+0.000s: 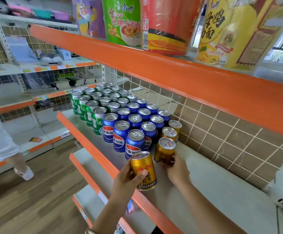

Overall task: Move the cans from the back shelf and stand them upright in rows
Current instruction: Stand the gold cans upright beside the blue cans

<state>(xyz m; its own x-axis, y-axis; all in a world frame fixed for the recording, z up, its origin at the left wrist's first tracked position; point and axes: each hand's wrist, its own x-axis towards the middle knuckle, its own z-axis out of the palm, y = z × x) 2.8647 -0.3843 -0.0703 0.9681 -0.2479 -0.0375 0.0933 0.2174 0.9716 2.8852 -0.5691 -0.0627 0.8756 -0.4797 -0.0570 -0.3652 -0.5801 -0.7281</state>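
Note:
Upright cans stand in rows on the grey shelf [213,186]: green cans [98,120] at the far left, blue cans [120,135] in the middle, gold cans [169,133] by the wire back. My left hand [129,179] grips a gold can [144,169] just above the shelf's front edge. My right hand [177,168] holds another gold can [164,152], which stands upright at the near end of the gold row.
An orange shelf lip [93,149] runs along the front. The shelf above [171,71] carries large noodle packs [228,31]. A wire grid and tiled wall [221,129] close the back. A person's legs [19,166] stand in the aisle at left.

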